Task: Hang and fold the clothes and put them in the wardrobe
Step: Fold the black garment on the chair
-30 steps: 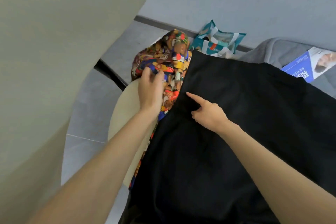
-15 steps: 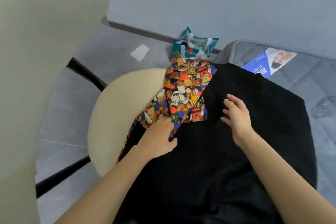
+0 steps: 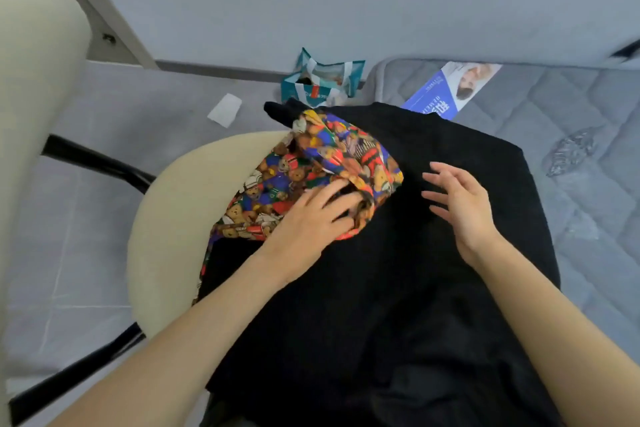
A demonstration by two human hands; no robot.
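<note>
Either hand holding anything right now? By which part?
Left hand grips the bear-print garment at its bunched edge beside the black garment. Right hand is open, holding nothing.

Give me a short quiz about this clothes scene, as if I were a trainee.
1. True or false: the right hand grips the black garment.
2. The bear-print garment partly rests on: A) cream chair seat; B) wooden table; C) laundry basket.
3. Which hand touches the bear-print garment?
Key: 1 false, its fingers are spread open; 2 A; 3 the left hand.
</note>
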